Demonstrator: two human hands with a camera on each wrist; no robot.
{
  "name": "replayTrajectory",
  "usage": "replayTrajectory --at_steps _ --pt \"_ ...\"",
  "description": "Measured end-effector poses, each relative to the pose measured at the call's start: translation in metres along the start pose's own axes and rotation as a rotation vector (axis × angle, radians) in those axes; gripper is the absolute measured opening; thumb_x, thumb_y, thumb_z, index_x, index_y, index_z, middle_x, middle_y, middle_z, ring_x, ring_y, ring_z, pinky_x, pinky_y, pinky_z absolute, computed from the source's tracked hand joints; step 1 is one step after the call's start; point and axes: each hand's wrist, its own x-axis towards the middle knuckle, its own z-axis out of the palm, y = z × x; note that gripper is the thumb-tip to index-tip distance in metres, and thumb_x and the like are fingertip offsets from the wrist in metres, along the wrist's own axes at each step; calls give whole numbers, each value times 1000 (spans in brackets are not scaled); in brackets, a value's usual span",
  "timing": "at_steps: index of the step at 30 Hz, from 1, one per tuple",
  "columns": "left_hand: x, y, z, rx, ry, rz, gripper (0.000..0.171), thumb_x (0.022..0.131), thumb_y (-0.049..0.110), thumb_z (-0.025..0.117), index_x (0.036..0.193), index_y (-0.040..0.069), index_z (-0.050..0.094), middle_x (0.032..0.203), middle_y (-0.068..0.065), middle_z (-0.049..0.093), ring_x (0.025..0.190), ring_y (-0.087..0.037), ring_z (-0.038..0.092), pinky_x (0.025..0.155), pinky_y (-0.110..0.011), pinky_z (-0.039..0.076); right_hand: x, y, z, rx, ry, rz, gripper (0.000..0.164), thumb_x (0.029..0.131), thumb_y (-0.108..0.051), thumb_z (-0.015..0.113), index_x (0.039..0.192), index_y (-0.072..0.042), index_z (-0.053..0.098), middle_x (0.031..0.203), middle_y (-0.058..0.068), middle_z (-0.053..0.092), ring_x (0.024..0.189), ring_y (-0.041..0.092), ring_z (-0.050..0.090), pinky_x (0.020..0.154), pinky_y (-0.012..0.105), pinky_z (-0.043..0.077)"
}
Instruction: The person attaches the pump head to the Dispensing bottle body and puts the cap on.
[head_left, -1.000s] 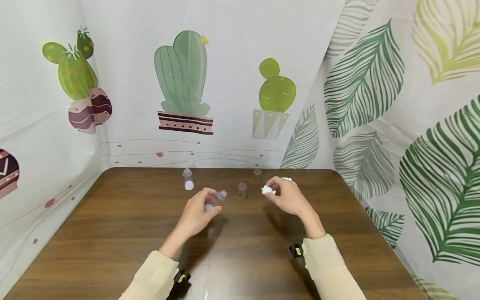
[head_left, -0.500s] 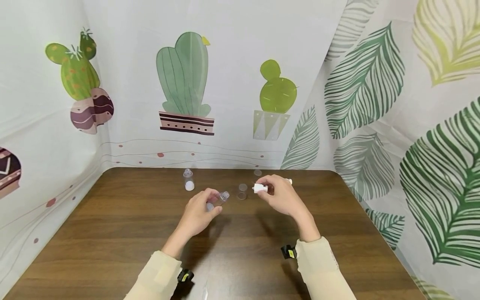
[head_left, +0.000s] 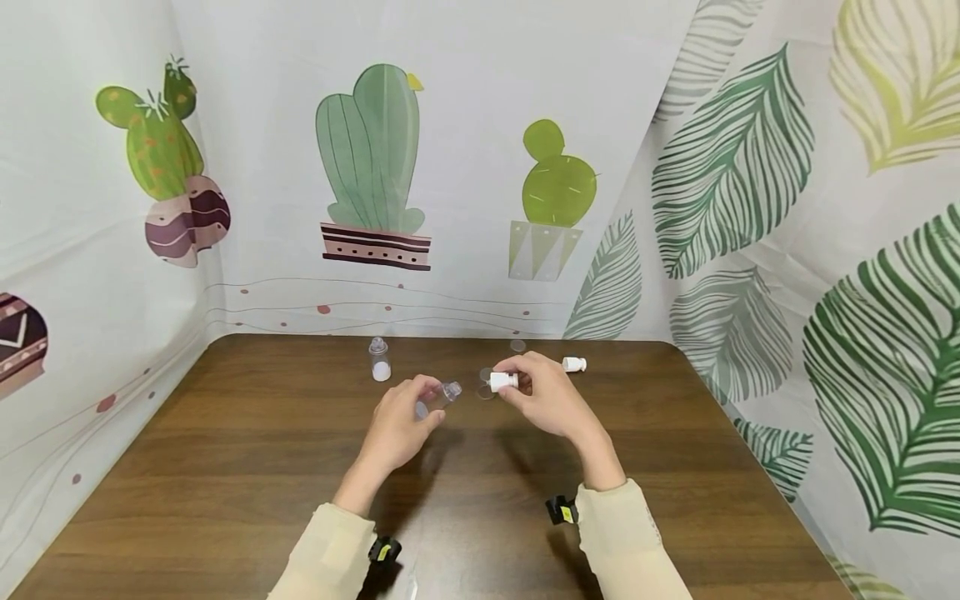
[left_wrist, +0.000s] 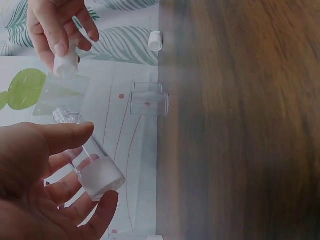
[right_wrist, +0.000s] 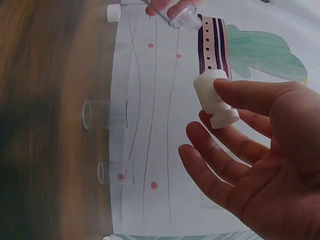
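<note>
My left hand (head_left: 401, 421) grips a clear plastic bottle (left_wrist: 101, 177) with a white base inside. The bottle is tilted, its bare threaded neck pointing up and to the right in the head view. Across from it, my right hand (head_left: 551, 398) pinches a white pump head (right_wrist: 212, 95) between thumb and fingers. A gap separates the pump head from the bottle's neck. Behind the pump head, a clear cylindrical cap (right_wrist: 102, 115) stands on the table, partly covered in the head view.
A second clear bottle (head_left: 380, 364) with a white base stands upright at the back left. Another white pump head (head_left: 574, 364) lies at the back right. A second clear cap (right_wrist: 117, 172) is near the first. Behind the wooden table (head_left: 247, 467) hangs a printed cloth (head_left: 465, 167).
My right hand has moved left with the white pump head, closer to the bottle, uncovering the other pump head. My left hand still holds the bottle in nearly the same place.
</note>
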Motion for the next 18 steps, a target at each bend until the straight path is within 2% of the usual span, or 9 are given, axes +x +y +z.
replayTrajectory --at_steps 9,18 --pt "0 3 2 42 34 -20 35 87 9 86 118 13 71 116 -9 75 115 -36 64 99 -57 49 7 -10 12 46 -12 2 23 95 -7 79 117 -8 76 102 4 67 87 14 69 81 31 59" --pt "2 6 4 47 32 -7 34 86 9 88 116 14 72 115 -11 75 109 -34 64 94 -55 51 7 -13 20 66 -5 -4 26 95 -7 79 121 -8 76 102 4 66 89 19 69 85 42 61"
